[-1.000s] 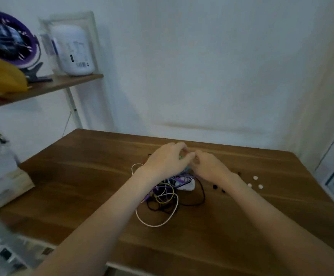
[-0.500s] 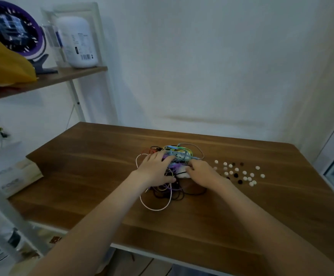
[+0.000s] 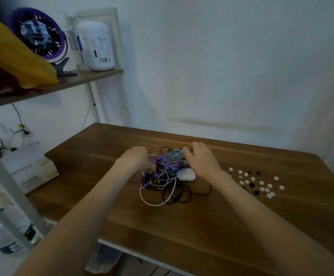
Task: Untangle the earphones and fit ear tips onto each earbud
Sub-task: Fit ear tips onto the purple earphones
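Head view: tangle of earphones [image 3: 168, 172] heaped mid-worktop [image 3: 182, 226], between both hands
Left hand [image 3: 136, 158]: at the tangle's left edge, back to the camera; fingers hidden, no telling whether pinching or spread
Right hand [image 3: 200, 160]: over the far top of the heap, fingers [image 3: 188, 151] bent down onto the cords, seemingly pinching a few
Step in hand: loosening the knot, by judgement barely begun
Doing it well: pin the heap with one hand, lift one colour of cord at a time, feed loops back through, never tug for fear of tightening; keep wrists off the ear tips to avoid scattering
Ear tips [image 3: 257, 182]: loose on the worktop just right of the right wrist; roughly sixteen white, about five dark, too blurred for an exact tally
Cords: at least five colours (white, black, purple, yellow-green, pale blue); number of sets not countable
White oval piece [image 3: 186, 174]: one, against the heap's near right side
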Demonstrator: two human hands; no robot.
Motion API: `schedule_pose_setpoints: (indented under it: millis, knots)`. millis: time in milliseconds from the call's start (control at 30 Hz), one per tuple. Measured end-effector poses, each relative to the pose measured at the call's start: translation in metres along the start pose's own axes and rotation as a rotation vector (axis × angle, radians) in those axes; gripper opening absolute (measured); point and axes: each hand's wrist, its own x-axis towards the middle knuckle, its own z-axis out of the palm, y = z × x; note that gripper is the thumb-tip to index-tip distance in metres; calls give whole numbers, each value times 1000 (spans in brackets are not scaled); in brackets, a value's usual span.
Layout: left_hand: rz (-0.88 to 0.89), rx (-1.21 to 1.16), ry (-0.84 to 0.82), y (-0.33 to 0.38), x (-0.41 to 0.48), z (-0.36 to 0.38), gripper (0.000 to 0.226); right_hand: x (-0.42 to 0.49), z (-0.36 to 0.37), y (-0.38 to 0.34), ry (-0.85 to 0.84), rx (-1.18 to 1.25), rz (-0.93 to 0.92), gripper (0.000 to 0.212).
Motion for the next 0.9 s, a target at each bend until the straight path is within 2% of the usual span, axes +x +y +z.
schedule_pose_setpoints:
  millis: [67,167,233,333,400,500,567,700,833,900]
  knots:
    - [18,-9,-18,-3,-2,-5,33,4,-2,-11,-6,54,-68,34]
    - [96,-170,96,-1,-7,-17,28,5,-6,-33,-144,141,-212,52]
    - [208,-291,167,5,-13,-28,27,4,-7,-50,-229,264,-266,62]
    - [370,-433,235,15,-25,-43,34,3,-8,-71,-326,677,-256,41]
    - [429,-664,264,23,-34,-51,34,6,-9,-76,-357,880,-174,40]
    - [516,-895,338,34,-46,-64,36,11,-14,-72,-342,850,-113,6]
    - [565,-927,360,38,-47,-70,35,10,-17,-66,-309,863,-68,12]
    - [597,-1088,271,51,-48,-82,34,10,-30,-55,-136,886,-4,11]
    - [649,-1403,48,71,-48,-91,27,14,-47,-49,15,860,-29,67]
    - [696,-1525,-67,83,-52,-95,31,14,-58,-51,-41,908,-115,70]
